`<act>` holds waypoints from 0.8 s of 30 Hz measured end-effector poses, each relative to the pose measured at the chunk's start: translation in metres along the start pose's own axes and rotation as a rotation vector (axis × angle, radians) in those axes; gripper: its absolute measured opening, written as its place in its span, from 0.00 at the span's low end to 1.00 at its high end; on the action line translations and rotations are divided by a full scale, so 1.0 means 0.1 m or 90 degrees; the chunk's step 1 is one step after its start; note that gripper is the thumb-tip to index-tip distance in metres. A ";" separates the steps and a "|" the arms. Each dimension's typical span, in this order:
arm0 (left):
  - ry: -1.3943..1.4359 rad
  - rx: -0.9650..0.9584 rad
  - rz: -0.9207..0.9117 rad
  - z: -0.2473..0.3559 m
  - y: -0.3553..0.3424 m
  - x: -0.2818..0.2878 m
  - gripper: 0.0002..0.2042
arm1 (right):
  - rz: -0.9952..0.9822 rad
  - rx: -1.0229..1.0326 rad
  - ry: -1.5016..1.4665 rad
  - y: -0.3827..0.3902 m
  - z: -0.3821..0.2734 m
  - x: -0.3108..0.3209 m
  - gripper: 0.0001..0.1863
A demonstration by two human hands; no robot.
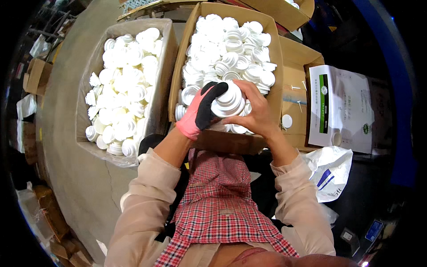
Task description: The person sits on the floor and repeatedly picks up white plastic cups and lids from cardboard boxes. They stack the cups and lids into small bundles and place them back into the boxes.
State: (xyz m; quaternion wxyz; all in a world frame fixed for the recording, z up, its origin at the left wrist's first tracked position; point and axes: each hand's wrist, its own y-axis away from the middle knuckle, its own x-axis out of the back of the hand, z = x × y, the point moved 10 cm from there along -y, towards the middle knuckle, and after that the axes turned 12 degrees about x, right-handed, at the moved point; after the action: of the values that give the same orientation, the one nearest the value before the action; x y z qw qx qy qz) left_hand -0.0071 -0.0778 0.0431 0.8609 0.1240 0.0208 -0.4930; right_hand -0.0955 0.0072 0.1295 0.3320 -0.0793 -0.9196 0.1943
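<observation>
A white round plastic part with stepped rings (pixel 227 100) is held between my two hands, above the near side of the middle carton. My left hand (pixel 201 110), in a pink glove with black fingers, closes round its left side. From the right, my bare right hand (pixel 257 108) grips the same part, fingers at the far side and thumb at the near side. Underneath stands the brown carton (pixel 231 143), heaped with many similar white parts (pixel 234 44). My hands hide some of the pile.
At the left, a plastic-lined carton (pixel 165 58) holds more white parts. Brown cardboard (pixel 291 73) at the right carries a white disc (pixel 287 121) and thin pins. Beyond it is a white printed box (pixel 347 104), with a crumpled white bag (pixel 331 167) nearer. Another carton (pixel 284 15) stands at the back.
</observation>
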 end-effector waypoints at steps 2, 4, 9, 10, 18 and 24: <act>-0.108 -0.156 0.061 0.24 0.08 0.00 0.34 | 0.000 -0.023 0.008 0.00 0.08 -0.02 0.48; -0.309 -0.321 0.182 0.49 0.26 -0.01 0.37 | 0.023 -0.003 -0.012 -0.04 0.07 -0.03 0.45; -0.145 -0.260 0.534 0.43 0.68 1.19 0.26 | -0.020 -0.071 0.027 -0.05 0.32 -0.11 0.28; 0.115 -0.215 0.401 0.20 0.71 1.45 0.27 | -0.041 -0.057 -0.019 -0.03 0.36 -0.19 0.25; -0.264 -0.035 0.867 -0.41 2.03 2.90 0.29 | -0.359 0.054 0.103 0.55 0.67 -1.58 0.42; -0.885 0.311 0.598 -0.58 0.85 3.26 0.42 | -0.353 0.123 0.268 0.69 0.60 -1.92 0.31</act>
State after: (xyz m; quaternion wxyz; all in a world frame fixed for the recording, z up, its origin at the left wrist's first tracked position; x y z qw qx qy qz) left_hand 0.2379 -0.2981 -0.0477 0.7421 -0.0280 -0.6684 -0.0421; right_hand 0.0143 -0.0007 -0.0525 0.5600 0.1666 -0.7952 0.1620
